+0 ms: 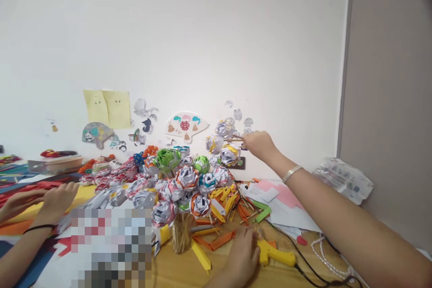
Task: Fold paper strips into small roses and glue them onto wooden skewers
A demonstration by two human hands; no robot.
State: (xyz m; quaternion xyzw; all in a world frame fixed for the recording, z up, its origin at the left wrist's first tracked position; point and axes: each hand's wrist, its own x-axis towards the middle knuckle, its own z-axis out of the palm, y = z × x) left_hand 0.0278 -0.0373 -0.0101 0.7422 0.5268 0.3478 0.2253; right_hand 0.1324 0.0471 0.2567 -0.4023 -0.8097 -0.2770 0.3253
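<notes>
My right hand (pixel 258 146), arm stretched out and a bracelet on its wrist, is closed around thin wooden sticks (pixel 233 140). The sticks carry white and yellow paper flowers (pixel 230 154), held in front of the wall. Down on the table, my left hand (pixel 242 252) rests with loosely bent fingers and no visible grip; its palm is hidden. Just right of it lies a yellow glue gun (pixel 278 254). Orange paper strips (pixel 216 240) lie at its left. A jar (pixel 181 236) left of that hand stands below a large bunch of folded paper flowers (pixel 187 176).
At the left are another person's hands (pixel 59 200) over red and yellow paper. A black cord (pixel 305 272), a bead string (pixel 324 256), paper sheets (pixel 286 207) and a plastic bag (pixel 344 180) lie at the right. Fan-shaped decorations (pixel 186 126) are on the wall.
</notes>
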